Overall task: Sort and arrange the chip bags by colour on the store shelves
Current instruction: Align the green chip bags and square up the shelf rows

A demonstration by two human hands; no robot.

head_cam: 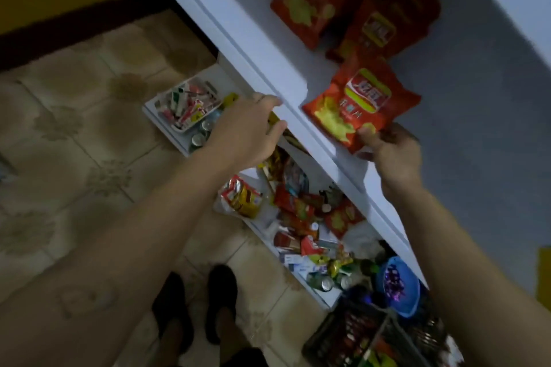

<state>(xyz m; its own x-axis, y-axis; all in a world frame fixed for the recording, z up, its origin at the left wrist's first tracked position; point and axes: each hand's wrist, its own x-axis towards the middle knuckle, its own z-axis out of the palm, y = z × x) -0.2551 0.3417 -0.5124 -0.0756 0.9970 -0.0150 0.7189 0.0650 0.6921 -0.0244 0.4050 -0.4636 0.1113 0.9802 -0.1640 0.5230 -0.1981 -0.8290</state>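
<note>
Red foil crinkles under your right hand's fingers (pixel 368 135), which pinch the bottom corner of the chip bag (pixel 362 104) — thumb on the printed face, the other fingers hidden behind it. You hold it by the corner, probably so the face stays readable and the bag can be slid flat into place. Your right hand (pixel 393 152) reaches over the front lip of the white shelf (pixel 226 24), and the bag lies tilted on the shelf surface just in front of the row of red bags (pixel 343 3), near them but apart from the closest one. That row runs back along the shelf, overlapping like shingles, so this bag seems meant to carry the red group on towards the front.

Your left hand (pixel 250 131) grips nothing; its fingers are loosely spread and curl against the shelf's edge, likely to steady you as you lean in. Below it, on the lower shelf (pixel 325 296), mixed packets (pixel 298 211) lie in a heap — red, yellow and others together — beside a white tray (pixel 187 104) of small items and a blue bowl (pixel 398 286). Sorting, I judge, is partway: the reds are gathered above, the jumble below remains.
</note>
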